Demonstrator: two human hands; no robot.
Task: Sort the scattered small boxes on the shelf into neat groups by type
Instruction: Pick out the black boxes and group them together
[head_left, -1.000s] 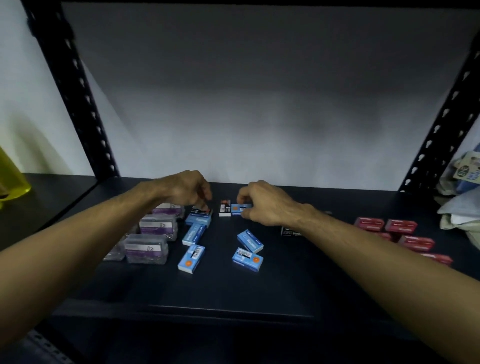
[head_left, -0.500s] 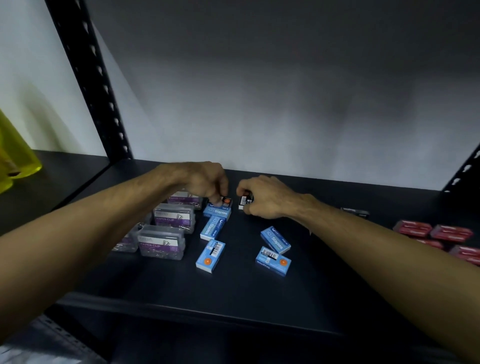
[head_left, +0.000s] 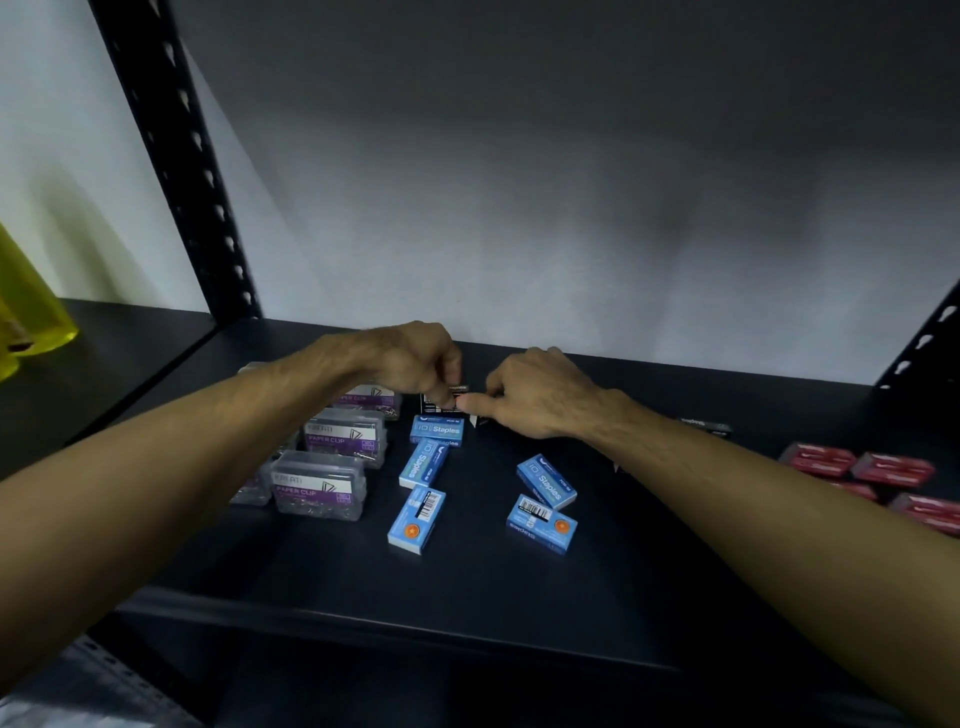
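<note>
Boxes: blue staple boxes (head_left: 410, 518) nearest me, loose on dark shelf (head_left: 467, 597); clear paper-clip boxes (head_left: 319, 483) left, red boxes (head_left: 893, 470) right. Behind them my left hand (head_left: 415, 364) and right hand (head_left: 535, 392) both pinch a small black box (head_left: 441, 400). Grey wall (head_left: 519, 208) at back, black perforated upright (head_left: 176, 156) left.

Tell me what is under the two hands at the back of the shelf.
Small black boxes show under the left hand and right hand. The fingers cover most of them, so their number and labels stay hidden.
</note>
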